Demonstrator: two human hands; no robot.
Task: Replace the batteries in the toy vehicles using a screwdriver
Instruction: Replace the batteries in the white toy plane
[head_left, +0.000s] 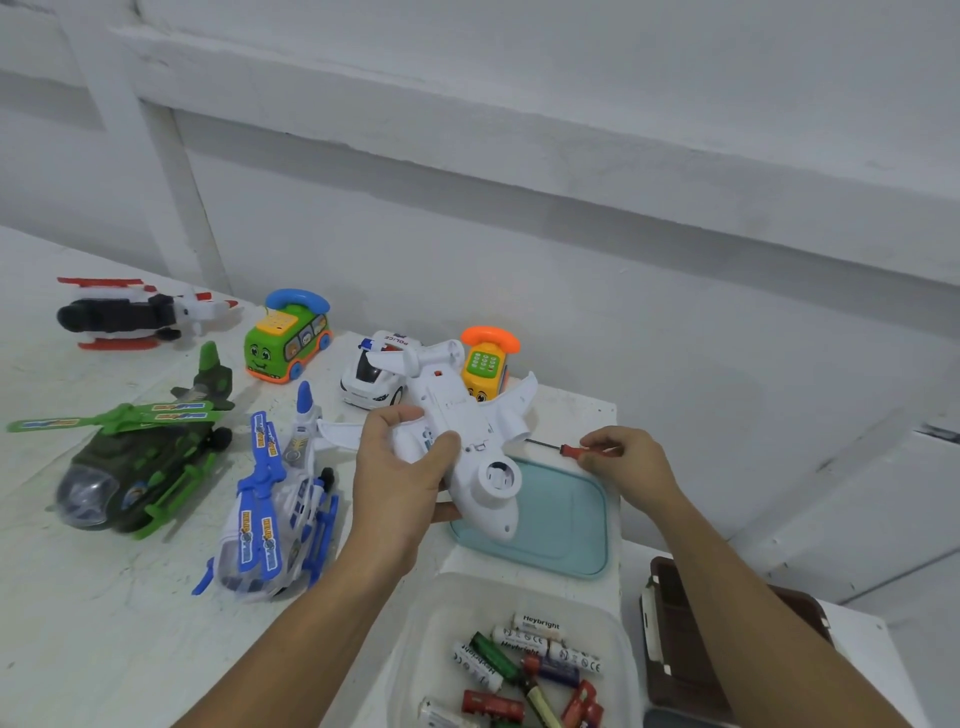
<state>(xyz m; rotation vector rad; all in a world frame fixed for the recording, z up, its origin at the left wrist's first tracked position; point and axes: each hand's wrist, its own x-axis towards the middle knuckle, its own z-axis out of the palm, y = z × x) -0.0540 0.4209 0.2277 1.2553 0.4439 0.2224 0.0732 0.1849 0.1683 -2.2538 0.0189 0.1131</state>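
My left hand (400, 467) grips a white toy airplane (467, 431) turned belly up above the table, thumb across its underside. My right hand (626, 460) pinches the red handle of a small screwdriver (563, 448), whose thin shaft points left toward the plane's wing. A clear plastic tub (431, 623) at the near edge holds several loose batteries (530, 670), white, green and red.
A teal lid (566, 525) lies under the plane's nose. On the white table stand a blue-white helicopter (275, 514), a green helicopter (140, 462), a red-black helicopter (135, 314), a green bus (288, 338), a police car (371, 374) and an orange phone toy (485, 364). A brown box (680, 649) sits at right.
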